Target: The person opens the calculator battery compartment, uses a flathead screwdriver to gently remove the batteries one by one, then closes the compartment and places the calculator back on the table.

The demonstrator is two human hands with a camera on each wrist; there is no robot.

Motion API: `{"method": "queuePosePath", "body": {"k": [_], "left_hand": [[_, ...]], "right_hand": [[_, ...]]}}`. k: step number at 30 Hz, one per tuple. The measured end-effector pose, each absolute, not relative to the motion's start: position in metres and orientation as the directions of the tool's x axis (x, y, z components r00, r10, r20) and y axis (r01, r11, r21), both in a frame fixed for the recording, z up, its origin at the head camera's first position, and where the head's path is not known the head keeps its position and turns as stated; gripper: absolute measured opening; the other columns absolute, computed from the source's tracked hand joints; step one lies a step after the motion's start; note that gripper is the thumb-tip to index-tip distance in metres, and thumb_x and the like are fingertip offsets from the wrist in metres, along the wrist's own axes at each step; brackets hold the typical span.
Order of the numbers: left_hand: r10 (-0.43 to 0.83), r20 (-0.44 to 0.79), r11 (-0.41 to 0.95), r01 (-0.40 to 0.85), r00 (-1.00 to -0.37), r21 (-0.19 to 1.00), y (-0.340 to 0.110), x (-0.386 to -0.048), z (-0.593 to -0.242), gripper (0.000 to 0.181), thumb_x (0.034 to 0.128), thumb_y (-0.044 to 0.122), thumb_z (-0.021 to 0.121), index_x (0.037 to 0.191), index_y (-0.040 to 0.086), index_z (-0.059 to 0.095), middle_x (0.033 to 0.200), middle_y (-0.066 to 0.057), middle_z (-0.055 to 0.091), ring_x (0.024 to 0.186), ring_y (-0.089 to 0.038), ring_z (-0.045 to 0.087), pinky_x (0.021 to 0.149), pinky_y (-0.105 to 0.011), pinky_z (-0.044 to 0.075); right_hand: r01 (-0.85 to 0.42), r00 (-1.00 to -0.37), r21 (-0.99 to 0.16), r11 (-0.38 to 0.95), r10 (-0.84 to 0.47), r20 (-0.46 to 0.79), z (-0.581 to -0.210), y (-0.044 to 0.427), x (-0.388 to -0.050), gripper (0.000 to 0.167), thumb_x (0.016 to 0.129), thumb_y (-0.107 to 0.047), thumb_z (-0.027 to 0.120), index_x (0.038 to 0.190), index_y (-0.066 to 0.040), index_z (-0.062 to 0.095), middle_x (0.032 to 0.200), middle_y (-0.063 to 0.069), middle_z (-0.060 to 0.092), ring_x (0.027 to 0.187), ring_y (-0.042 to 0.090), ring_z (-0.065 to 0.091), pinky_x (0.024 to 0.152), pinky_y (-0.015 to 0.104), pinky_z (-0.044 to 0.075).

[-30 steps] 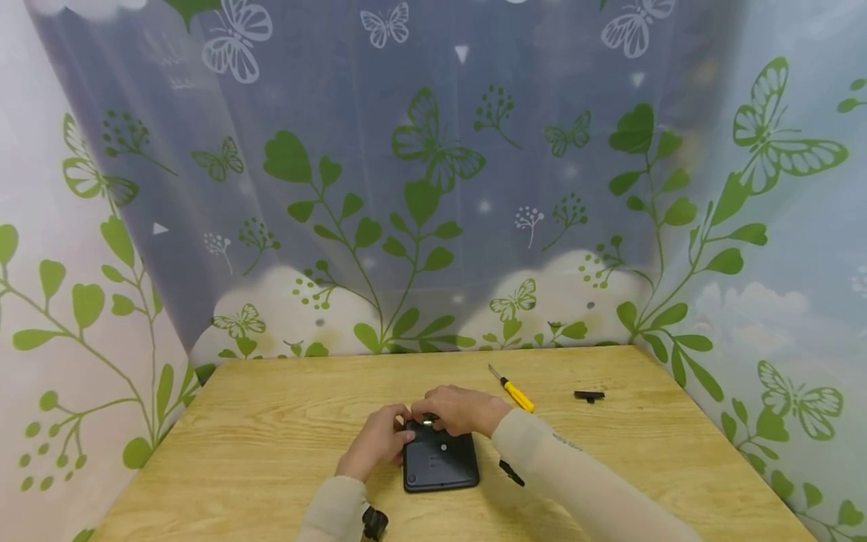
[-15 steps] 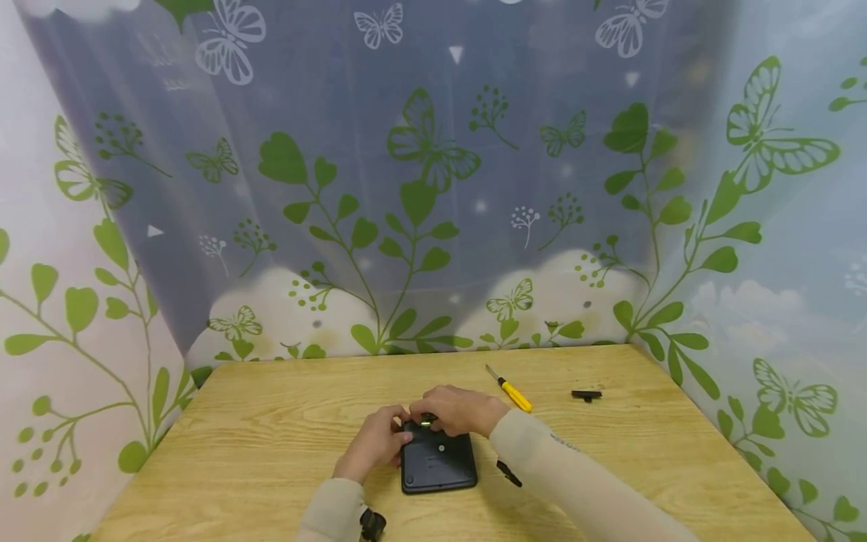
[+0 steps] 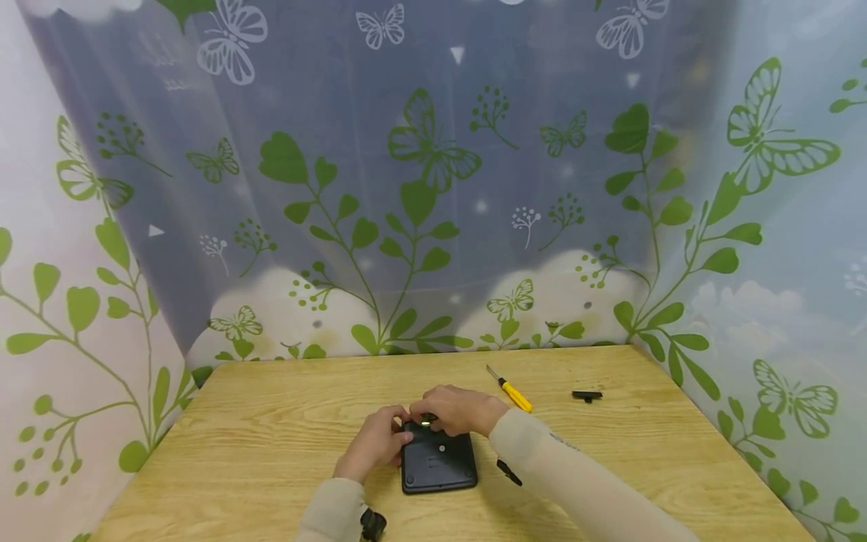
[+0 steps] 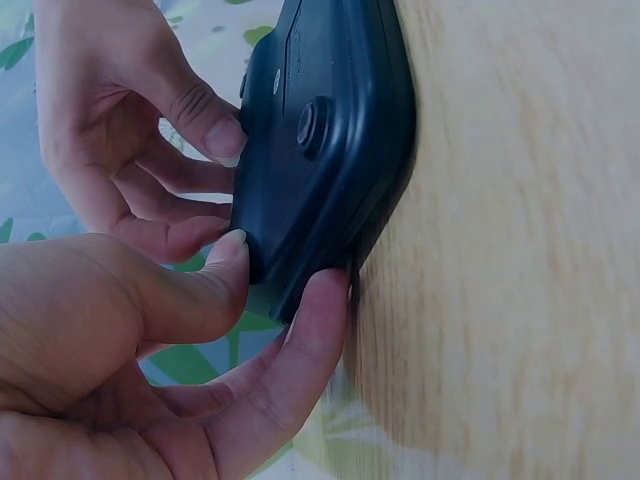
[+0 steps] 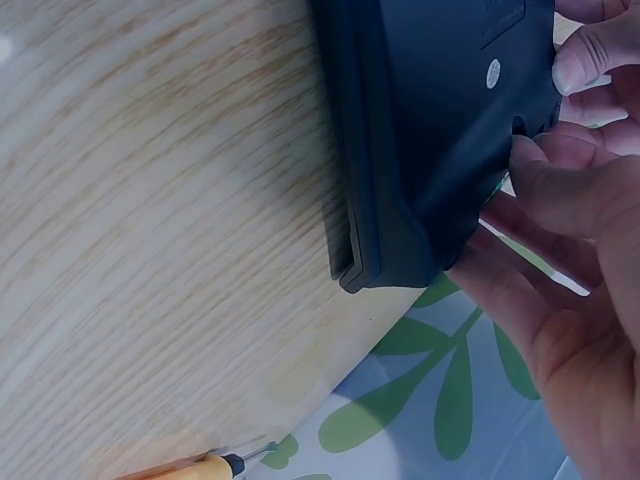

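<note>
A black device (image 3: 439,467) is lying midway between the left and right edges of the tabletop (image 3: 284,421). The left hand (image 3: 375,438) is grasping the device near its far left corner, its grip pinching with the thumb on the upper face and a finger against the side. The right hand (image 3: 460,410) is grasping the far side, its thumb pressing beside the rim and its fingers curling past it; a greenish spot is showing there, too small to identify. A yellow-handled screwdriver (image 3: 516,395) is lying beyond the right hand, its blade pointing to the tabletop's far edge. A small black piece (image 3: 587,395) is resting toward the far right corner. A patterned curtain (image 3: 339,248) is hanging behind the far edge.
</note>
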State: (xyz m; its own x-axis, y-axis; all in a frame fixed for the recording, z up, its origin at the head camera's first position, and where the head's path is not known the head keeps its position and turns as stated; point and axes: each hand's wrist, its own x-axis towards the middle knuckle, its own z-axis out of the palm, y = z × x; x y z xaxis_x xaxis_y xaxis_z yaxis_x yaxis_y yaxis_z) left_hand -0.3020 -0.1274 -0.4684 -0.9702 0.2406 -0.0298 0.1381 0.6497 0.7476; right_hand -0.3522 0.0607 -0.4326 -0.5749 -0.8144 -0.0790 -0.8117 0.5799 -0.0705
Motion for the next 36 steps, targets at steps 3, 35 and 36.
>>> {"method": "queuePosePath", "body": {"k": [3,35,36], "left_hand": [[0.24,-0.027,0.651,0.141,-0.97,0.746,-0.1278,-0.3022,-0.4695,0.013,0.098,0.004,0.068,0.111,0.004,0.064,0.093,-0.016,0.067,0.059,-0.019,0.065,0.052,-0.03,0.056],[0.234,-0.023,0.651,0.139,-0.972,0.746,-0.1281,-0.3039,-0.4701,0.016,0.0974,0.003,0.068,0.113,0.003,0.064,0.092,-0.015,0.066,0.058,-0.018,0.064,0.051,-0.029,0.056],[0.233,-0.025,0.651,0.136,-0.972,0.747,-0.128,-0.3037,-0.4703,0.016,0.0974,0.002,0.068,0.113,0.003,0.064,0.092,-0.015,0.066,0.058,-0.018,0.064,0.051,-0.029,0.056]], "right_hand": [[-0.805,-0.584,-0.059,0.59,-0.806,-0.095,-0.4333,0.0596,-0.3524,0.025,0.095,-0.01,0.075,0.111,-0.025,0.063,0.105,-0.005,0.068,0.087,0.004,0.06,0.074,0.019,0.051],[-0.838,-0.54,-0.067,0.541,-0.841,-0.034,-0.4325,0.0624,-0.3508,0.025,0.096,-0.006,0.072,0.112,-0.018,0.058,0.104,0.001,0.067,0.085,0.008,0.06,0.074,0.02,0.052],[-0.837,-0.543,-0.062,0.544,-0.839,-0.035,-0.4329,0.0623,-0.3508,0.025,0.096,-0.006,0.072,0.112,-0.019,0.057,0.104,0.0,0.066,0.085,0.009,0.06,0.074,0.02,0.051]]}}
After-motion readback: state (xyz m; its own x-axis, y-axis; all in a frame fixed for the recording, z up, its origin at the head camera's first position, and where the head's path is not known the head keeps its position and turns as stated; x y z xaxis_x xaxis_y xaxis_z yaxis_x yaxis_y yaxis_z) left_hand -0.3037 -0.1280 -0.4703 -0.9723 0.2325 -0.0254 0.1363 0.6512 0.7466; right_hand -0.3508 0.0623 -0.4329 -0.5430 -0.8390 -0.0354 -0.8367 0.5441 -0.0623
